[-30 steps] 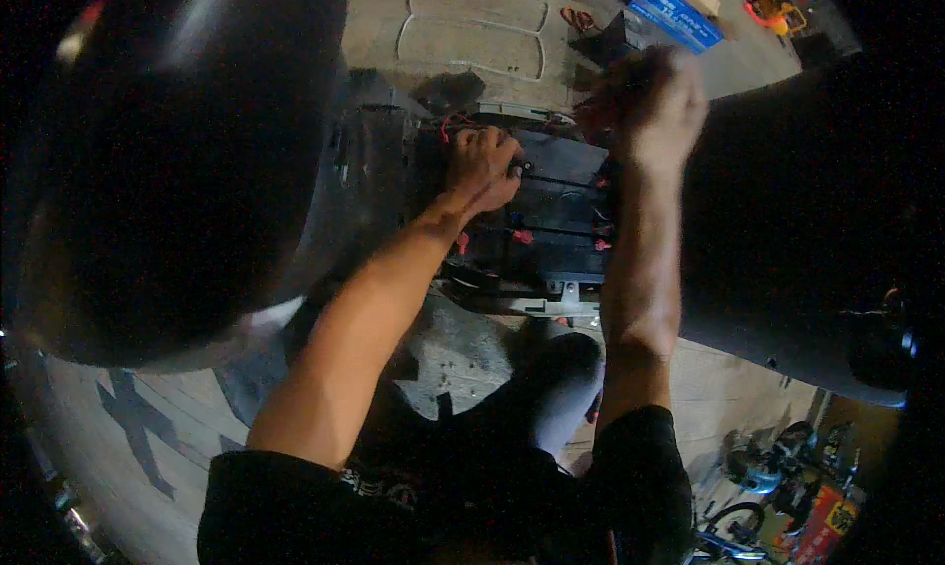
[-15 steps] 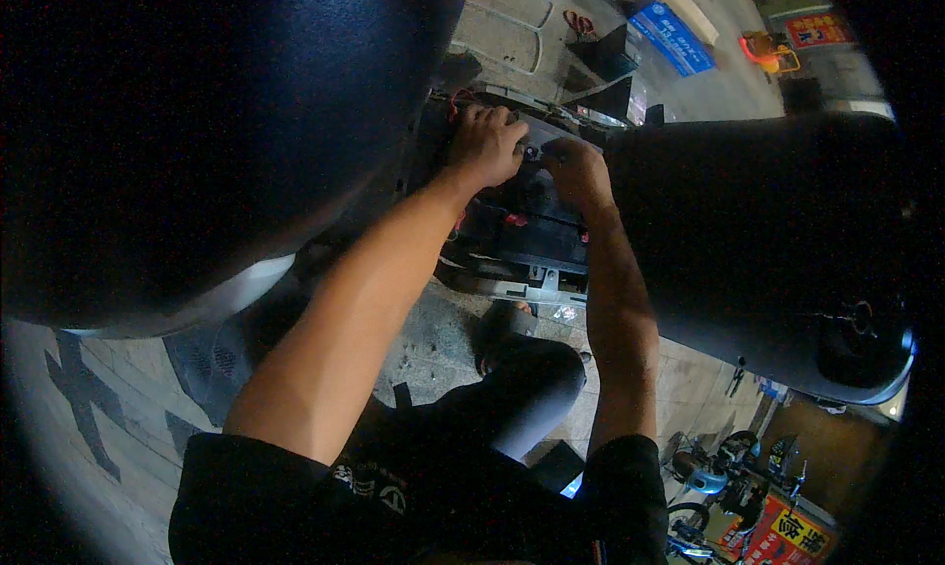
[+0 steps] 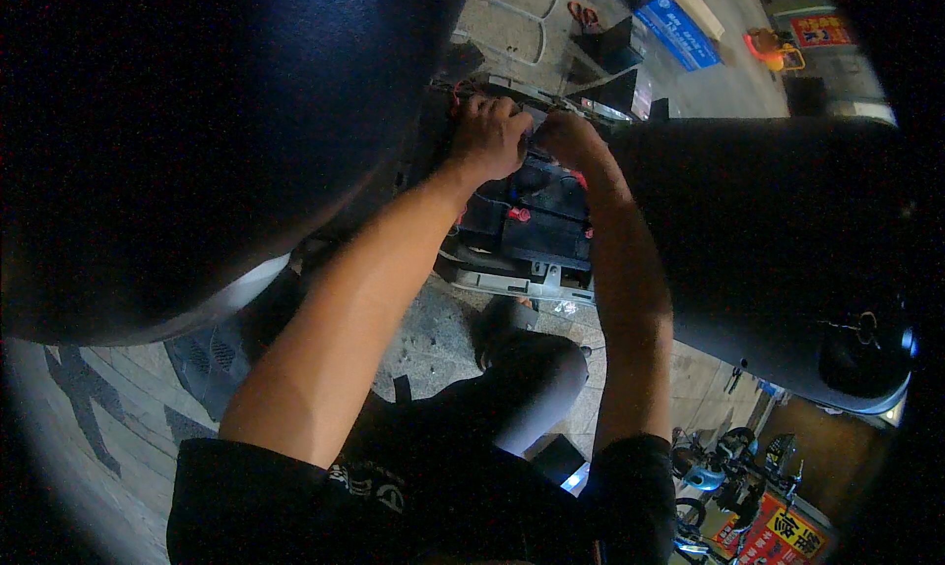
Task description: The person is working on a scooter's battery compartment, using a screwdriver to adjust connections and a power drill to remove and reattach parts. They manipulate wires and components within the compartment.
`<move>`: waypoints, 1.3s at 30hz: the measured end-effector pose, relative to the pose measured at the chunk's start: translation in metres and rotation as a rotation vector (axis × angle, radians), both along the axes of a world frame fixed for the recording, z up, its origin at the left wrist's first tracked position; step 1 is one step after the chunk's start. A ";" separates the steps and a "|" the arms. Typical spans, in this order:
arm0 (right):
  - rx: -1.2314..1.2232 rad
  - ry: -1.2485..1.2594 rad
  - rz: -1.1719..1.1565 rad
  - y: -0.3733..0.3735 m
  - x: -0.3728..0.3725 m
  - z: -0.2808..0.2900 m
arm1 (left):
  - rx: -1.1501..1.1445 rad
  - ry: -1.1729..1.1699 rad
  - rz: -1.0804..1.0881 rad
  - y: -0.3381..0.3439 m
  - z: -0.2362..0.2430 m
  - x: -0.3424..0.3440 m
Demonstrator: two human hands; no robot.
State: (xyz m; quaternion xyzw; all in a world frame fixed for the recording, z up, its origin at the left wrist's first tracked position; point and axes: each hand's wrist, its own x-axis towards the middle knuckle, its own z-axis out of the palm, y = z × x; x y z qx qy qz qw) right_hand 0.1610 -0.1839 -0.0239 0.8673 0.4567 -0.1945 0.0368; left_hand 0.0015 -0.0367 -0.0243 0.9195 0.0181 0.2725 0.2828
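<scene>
Bare right hand (image 3: pixel 568 140) now close beside bare left hand (image 3: pixel 489 137).
Head view: the right, at one o'clock, has shifted upward; the left, at twelve, stays put. Both curl narrowly; I cannot tell whether they grip anything. Matte-black rectangular blocks (image 3: pixel 546 242) with small bright-red connectors (image 3: pixel 519 214) sit at two o'clock. Both hands apparently work one spot together.

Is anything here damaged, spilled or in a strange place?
Nothing is clearly damaged or spilled. The blue box and red looped item lie loose on the floor, merely untidy. Shadow partly hides the black blocks with red caps.
</scene>
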 end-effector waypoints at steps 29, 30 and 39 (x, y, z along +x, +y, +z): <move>-0.201 0.583 -0.330 0.043 -0.002 0.052 | 0.001 0.074 -0.051 0.015 -0.015 0.003; -0.277 0.568 -0.295 0.053 -0.001 0.054 | 0.004 0.071 -0.060 0.019 -0.016 0.004; -0.111 0.020 -0.184 0.017 0.003 0.035 | 0.060 0.067 -0.057 0.007 -0.014 0.010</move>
